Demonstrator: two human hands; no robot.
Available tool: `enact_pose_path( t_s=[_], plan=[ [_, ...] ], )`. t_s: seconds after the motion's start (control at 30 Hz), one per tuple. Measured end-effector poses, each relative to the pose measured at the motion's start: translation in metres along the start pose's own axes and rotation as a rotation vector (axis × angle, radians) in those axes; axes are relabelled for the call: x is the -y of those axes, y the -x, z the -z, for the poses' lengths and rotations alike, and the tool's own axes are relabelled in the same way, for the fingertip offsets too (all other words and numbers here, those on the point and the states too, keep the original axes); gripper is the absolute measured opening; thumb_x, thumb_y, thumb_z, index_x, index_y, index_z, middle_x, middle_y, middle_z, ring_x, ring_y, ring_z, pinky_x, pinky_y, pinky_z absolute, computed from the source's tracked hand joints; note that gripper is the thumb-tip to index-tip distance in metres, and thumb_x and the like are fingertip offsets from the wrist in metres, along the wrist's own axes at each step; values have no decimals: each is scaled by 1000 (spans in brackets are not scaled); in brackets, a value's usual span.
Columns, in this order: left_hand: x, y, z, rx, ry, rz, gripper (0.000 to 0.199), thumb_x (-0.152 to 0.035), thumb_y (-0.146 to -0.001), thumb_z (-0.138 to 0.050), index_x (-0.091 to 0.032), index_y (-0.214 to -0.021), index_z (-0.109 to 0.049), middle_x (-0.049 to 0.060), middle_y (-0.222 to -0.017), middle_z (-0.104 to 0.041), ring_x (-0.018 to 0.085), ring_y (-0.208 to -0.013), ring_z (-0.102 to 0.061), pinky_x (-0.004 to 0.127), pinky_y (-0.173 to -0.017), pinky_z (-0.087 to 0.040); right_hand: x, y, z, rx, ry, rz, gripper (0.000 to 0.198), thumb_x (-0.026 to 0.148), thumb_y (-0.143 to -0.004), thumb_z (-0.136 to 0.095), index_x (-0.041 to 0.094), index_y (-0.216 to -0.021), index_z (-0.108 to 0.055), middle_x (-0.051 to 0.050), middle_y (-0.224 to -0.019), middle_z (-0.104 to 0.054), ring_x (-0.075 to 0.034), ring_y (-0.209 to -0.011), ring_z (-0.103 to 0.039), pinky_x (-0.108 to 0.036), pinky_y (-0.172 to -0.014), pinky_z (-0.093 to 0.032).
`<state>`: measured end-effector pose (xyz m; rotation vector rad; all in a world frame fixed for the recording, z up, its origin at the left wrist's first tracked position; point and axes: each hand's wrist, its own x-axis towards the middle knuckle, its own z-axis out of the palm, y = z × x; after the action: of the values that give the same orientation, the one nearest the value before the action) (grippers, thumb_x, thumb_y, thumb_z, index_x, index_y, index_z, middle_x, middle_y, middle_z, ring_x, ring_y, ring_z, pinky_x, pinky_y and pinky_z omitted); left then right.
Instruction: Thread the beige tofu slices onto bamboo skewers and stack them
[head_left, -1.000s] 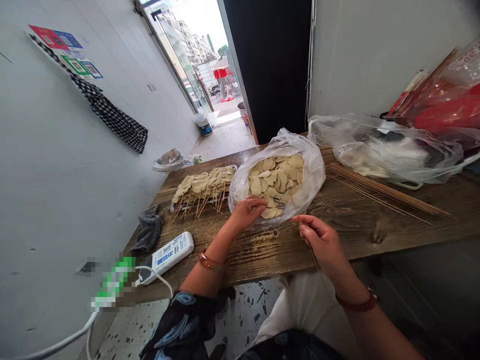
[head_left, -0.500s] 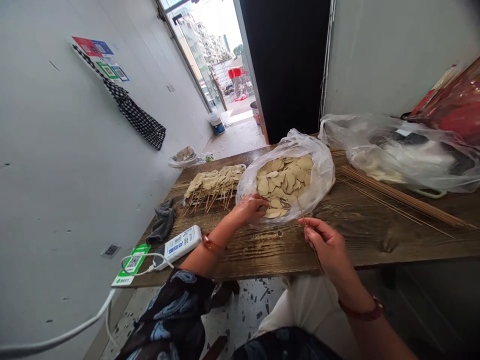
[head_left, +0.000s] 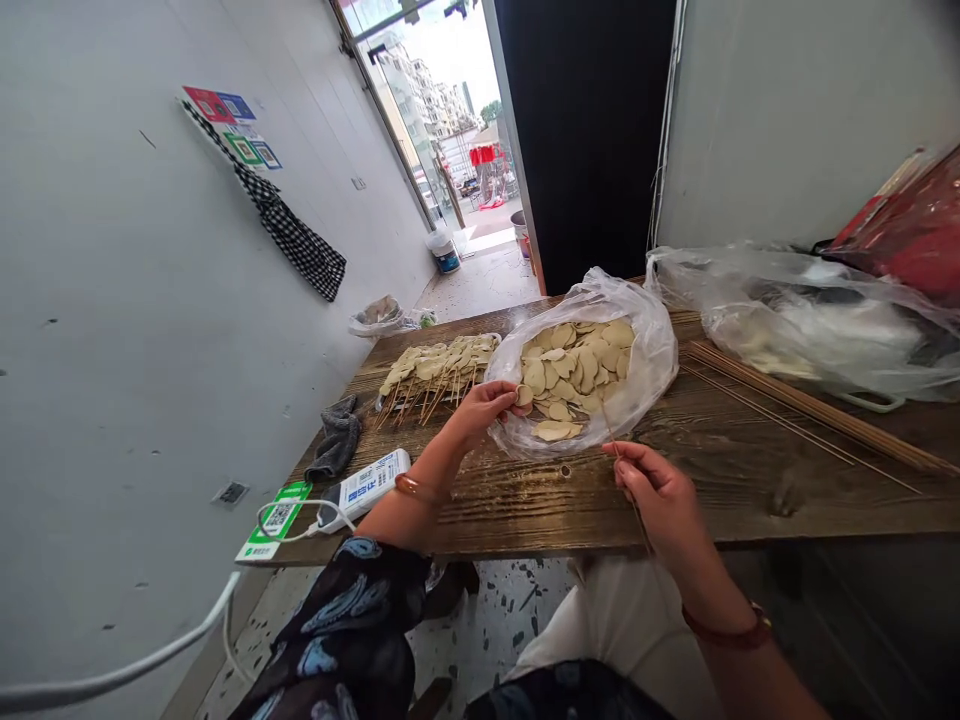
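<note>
Between the thumb and fingers of my left hand point(head_left: 486, 408) is one thin beige slice point(head_left: 524, 396), held at the left side of an open clear plastic bag point(head_left: 654, 345). Many similar oval slices point(head_left: 574, 365) are heaped in that bag; what food they are I cannot tell. My right hand point(head_left: 654, 490) pinches a thin wooden skewer point(head_left: 609, 425), its tip pointing up over the bag's front edge. No slice shows on this skewer. To the left of the bag lie rows of skewers threaded with slices point(head_left: 436, 365), their bare sticks toward me.
A bundle of bare skewers point(head_left: 817, 405) lies at right, beside another plastic bag point(head_left: 825, 310). At left are a grey cloth point(head_left: 335, 438), a white boxy device point(head_left: 367, 487) with a cable, and a green QR card point(head_left: 279, 515). The wooden table's point(head_left: 517, 520) front edge is near my lap.
My left hand has come up from the slices in the bag and now shows a slice in its fingers. My right hand still pinches the skewer. The view has shifted slightly.
</note>
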<state>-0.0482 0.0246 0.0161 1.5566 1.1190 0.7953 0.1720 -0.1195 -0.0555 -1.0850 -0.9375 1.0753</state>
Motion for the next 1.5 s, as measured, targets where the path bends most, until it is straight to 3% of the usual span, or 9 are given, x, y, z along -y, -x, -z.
enact_pose_path(
  t_s=[0.07,0.23,0.5,0.7,0.87,1.03,1.2,1.37,1.5],
  plan=[
    [-2,5,-1,21,-65,-25,33,-39,-74,-66,-11,-92,-67,7,-78,-69,14,-67,-61,21,-54,-39,-2,0,1,1,-1,-7,28,33,-83,-58,17,-104,-68,0,-69,-54,-12,-61,-46,-24,-54,-34],
    [-2,12,-6,118,-507,-210,20,-22,-77,-59,-16,-89,-74,5,-91,-71,15,-80,-61,25,-72,-45,-5,-1,2,14,-7,-20,30,33,-83,-58,17,-106,-68,1,-68,-53,-12,-60,-45,-23,-53,-32],
    [1,-19,-11,-178,-762,-249,21,-20,-80,-53,-16,-91,-71,5,-87,-70,16,-78,-61,27,-74,-46,1,-3,0,-27,-133,-95,29,33,-80,-62,18,-104,-69,3,-64,-49,-9,-54,-38,-21,-48,-28],
    [1,-43,-30,-251,-1166,-240,37,-39,-77,-64,-18,-108,-64,11,-108,-63,25,-101,-57,34,-87,-44,37,-19,-1,-3,-204,-104,28,32,-76,-64,18,-99,-69,2,-65,-50,-9,-53,-37,-20,-44,-28],
    [3,-52,-35,-231,-1223,-183,40,-42,-73,-67,-16,-103,-64,13,-109,-62,28,-103,-55,36,-86,-43,60,-52,-7,-9,-155,-17,23,30,-73,-62,18,-92,-70,3,-60,-49,-9,-50,-36,-20,-43,-26],
    [10,-59,-22,-242,-1009,-180,25,-26,-80,-54,-19,-99,-69,8,-101,-67,22,-93,-59,30,-80,-43,58,-82,-18,20,-137,27,23,32,-74,-61,18,-90,-69,5,-55,-46,-9,-46,-32,-23,-41,-22],
    [11,-58,-11,-322,-381,-125,26,-25,-79,-52,-12,-89,-71,2,-73,-66,14,-70,-57,22,-62,-41,46,-76,-29,59,-150,5,25,33,-75,-59,18,-93,-67,7,-54,-43,-8,-45,-29,-22,-41,-20],
    [0,-34,-18,-113,263,-39,34,-40,-71,-66,-11,-88,-68,2,-72,-65,10,-58,-57,19,-49,-41,34,-55,-28,67,-51,-41,27,34,-77,-60,16,-94,-68,6,-55,-42,-9,-48,-32,-22,-44,-22],
    [2,-20,-26,-35,446,33,42,-40,-63,-75,-12,-92,-65,4,-76,-68,14,-64,-64,20,-51,-46,24,-39,-25,79,-30,-126,30,36,-80,-59,15,-100,-67,6,-57,-41,-8,-47,-29,-21,-43,-21]
  ],
)
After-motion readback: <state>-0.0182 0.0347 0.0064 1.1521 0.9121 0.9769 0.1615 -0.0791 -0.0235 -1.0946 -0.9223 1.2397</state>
